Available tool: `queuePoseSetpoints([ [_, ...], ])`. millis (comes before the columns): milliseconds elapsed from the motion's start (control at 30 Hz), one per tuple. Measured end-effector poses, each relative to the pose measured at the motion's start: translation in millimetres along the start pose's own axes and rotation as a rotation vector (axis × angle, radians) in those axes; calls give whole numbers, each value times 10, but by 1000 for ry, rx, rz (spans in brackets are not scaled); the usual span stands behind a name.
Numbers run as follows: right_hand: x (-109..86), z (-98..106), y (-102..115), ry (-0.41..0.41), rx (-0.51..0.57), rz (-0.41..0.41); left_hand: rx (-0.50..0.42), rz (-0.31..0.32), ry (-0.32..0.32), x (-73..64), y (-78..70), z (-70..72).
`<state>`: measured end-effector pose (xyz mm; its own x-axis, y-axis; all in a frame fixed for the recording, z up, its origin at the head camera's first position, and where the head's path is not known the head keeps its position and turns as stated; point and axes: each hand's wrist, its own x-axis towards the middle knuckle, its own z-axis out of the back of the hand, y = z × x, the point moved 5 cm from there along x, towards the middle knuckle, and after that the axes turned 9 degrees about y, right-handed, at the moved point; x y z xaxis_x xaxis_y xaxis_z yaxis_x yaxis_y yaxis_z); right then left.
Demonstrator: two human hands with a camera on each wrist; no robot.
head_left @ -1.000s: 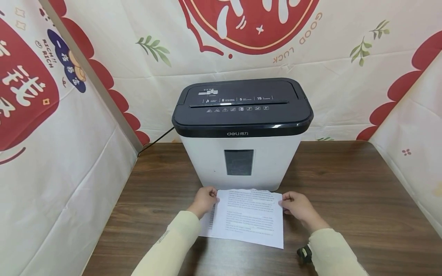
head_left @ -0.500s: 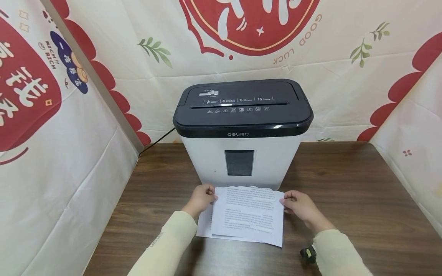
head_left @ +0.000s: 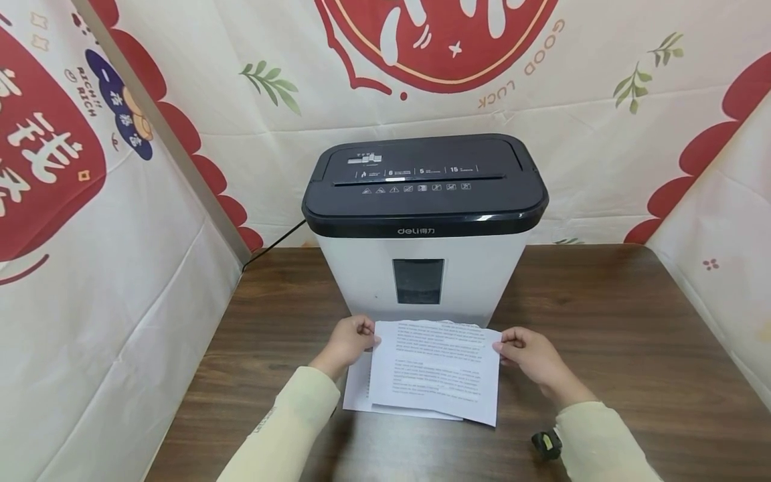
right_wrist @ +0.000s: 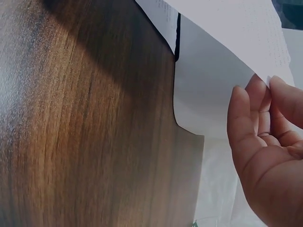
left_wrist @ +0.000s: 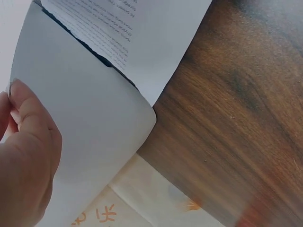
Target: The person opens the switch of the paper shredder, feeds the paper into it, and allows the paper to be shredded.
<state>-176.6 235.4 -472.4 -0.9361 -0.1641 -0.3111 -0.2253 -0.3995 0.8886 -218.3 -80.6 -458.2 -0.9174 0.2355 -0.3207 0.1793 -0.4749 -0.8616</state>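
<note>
A torn-edged sheet of printed paper [head_left: 436, 368] is held up in front of the shredder [head_left: 367, 268]. My left hand [head_left: 349, 343] pinches its upper left corner, and my right hand [head_left: 533, 356] pinches the upper right one between thumb and fingers. Beneath it, a second paper sheet [head_left: 357, 388] lies on the table, mostly covered in the head view. The left wrist view shows this lower sheet [left_wrist: 156, 52] with its ragged edge beside the shredder's white body [left_wrist: 94, 118]. From the right wrist, the raised sheet [right_wrist: 236, 38] slants over the lower one.
The shredder's black lid [head_left: 421, 204] has a long feed slot across its top. A black cord [head_left: 274, 244] runs off its left side. Beside the right sleeve sits a small black object [head_left: 546, 444] with a yellow mark. Printed cloth [head_left: 241, 167] encloses the wooden table [head_left: 602, 321].
Both hands have moved slightly apart and toward the shredder, bringing the upper sheet along. Its lower edge has shifted off the sheet below, which now shows more at the left and bottom.
</note>
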Motion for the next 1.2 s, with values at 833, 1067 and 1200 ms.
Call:
queuePoseSetpoints([
  [833,-145,35,196,25,17,34,-102,-51,35,-129,-91,111],
  [1067,-178,49,302,-9,17,61,-97,-87,13,-195,-183,191],
  [1200,-190,59,365,-17,11,79,-91,-92,2,-233,-230,236],
])
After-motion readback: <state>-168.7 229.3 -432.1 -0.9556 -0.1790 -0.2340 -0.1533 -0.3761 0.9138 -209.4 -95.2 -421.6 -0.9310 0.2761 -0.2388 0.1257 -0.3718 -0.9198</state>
